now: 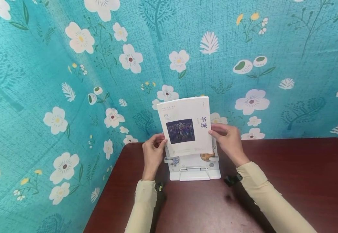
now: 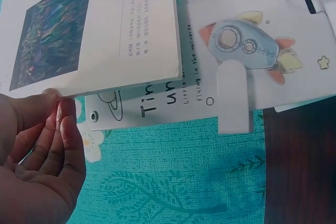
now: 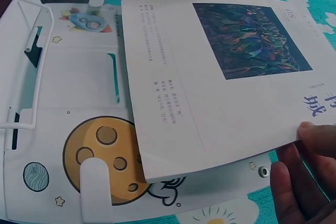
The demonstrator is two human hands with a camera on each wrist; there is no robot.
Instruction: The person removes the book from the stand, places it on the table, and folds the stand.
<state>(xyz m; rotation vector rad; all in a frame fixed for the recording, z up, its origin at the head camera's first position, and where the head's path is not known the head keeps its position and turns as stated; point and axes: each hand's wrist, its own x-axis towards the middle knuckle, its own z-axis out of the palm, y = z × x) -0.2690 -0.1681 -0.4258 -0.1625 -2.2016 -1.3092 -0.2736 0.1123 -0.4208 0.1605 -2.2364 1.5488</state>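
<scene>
A white magazine (image 1: 183,110) with a dark picture on its cover is held upright between both hands, in front of a white book stand (image 1: 195,174). My left hand (image 1: 153,152) pinches its left edge, thumb on the cover and fingers behind. On the opposite edge, my right hand (image 1: 230,142) pinches it the same way. In the right wrist view the magazine (image 3: 168,145) overlaps the stand's back plate, printed with a rocket (image 2: 244,43) and an orange planet (image 3: 100,145). White page clips (image 2: 233,95) stick up at the plate's sides. Most of the back plate is hidden behind the magazine.
The stand is on a dark red-brown table (image 1: 288,174). Turquoise cloth (image 1: 169,38) with white flowers hangs behind the table and along its left side. A wire support (image 3: 39,66) is fixed at the stand's lower front. Dark straps (image 1: 233,179) sit at both wrists.
</scene>
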